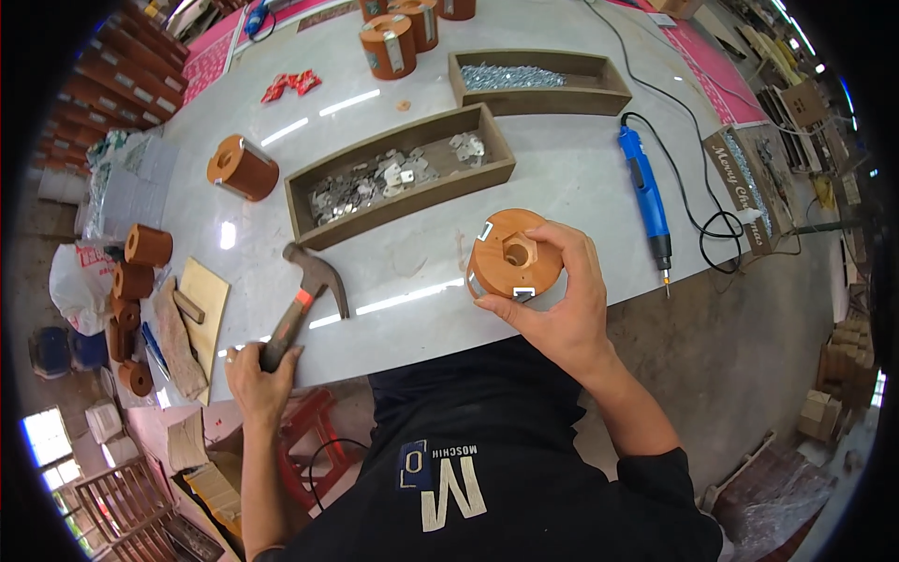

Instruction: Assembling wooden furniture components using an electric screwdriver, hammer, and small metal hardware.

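Observation:
My right hand grips a round orange-brown wooden block by its right side, at the table's front edge. A hole runs into the middle of its top face, and small metal plates sit at its rim. On the left, my left hand is closed around the handle of a claw hammer, whose head rests on the tabletop. Beyond the hands stands a long wooden tray with small flat metal plates in it. A similar wooden block stands left of that tray.
A second wooden tray holds many screws. The blue electric screwdriver lies at the right, its black cord looping beside it. More wooden blocks stand at the back and along the left edge. Red wrappers lie farther back.

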Tool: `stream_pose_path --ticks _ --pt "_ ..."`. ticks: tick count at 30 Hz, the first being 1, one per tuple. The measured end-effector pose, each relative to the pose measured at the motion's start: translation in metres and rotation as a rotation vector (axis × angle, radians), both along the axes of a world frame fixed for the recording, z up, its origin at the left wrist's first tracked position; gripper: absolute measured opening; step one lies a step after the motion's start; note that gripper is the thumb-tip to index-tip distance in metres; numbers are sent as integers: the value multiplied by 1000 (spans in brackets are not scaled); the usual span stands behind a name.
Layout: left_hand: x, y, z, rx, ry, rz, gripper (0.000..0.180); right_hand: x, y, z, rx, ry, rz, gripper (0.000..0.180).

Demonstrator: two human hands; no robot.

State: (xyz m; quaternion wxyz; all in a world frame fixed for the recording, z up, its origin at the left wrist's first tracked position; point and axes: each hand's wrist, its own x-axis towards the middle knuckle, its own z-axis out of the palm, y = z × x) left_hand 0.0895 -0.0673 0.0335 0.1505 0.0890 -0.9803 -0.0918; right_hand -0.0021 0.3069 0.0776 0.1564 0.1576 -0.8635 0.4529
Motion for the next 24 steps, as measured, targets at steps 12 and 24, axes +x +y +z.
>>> stream_pose_path --ticks 12,24 --pt "-21 -27 -10 164 219 140 20 7 -8 -38 16 17 -65 62" --pt "-71 167 19 789 -324 -455 97 5 7 -34 -156 -216 78 38"
